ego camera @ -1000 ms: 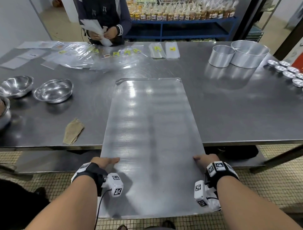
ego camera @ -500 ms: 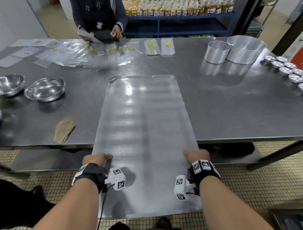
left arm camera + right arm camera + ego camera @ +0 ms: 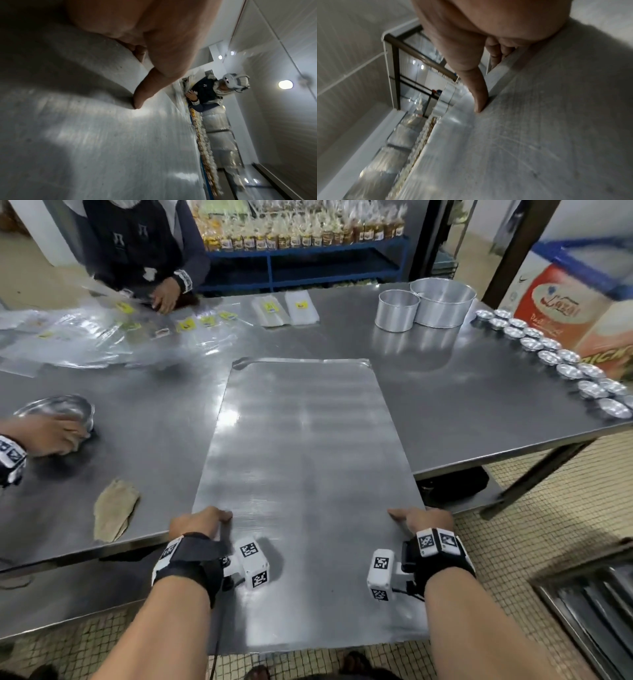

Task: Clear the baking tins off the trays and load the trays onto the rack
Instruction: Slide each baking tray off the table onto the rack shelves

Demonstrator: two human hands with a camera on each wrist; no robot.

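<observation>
A large bare metal tray (image 3: 301,467) lies lengthwise over the steel table (image 3: 479,412), its near half hanging past the table's front edge. My left hand (image 3: 200,522) grips the tray's left rim, thumb on top; in the left wrist view the thumb (image 3: 145,86) presses the tray (image 3: 102,142) and the fingers curl under. My right hand (image 3: 419,518) grips the right rim likewise, the thumb (image 3: 477,89) lying on the tray (image 3: 539,135). Two round baking tins (image 3: 424,302) stand at the table's back right. Several small tart tins (image 3: 561,361) line the right edge.
Another person's hand (image 3: 48,436) holds a steel bowl (image 3: 58,409) at the left. A folded cloth (image 3: 114,510) lies near the front edge. Plastic bags (image 3: 85,337) cover the back left, where a person (image 3: 137,251) works. A blue shelf (image 3: 308,251) stands behind, a metal rack (image 3: 589,607) at lower right.
The tray has slid further toward me off the table, both hands holding its rims. My view has swung right. Another person's hand now reaches the bowl at the left.
</observation>
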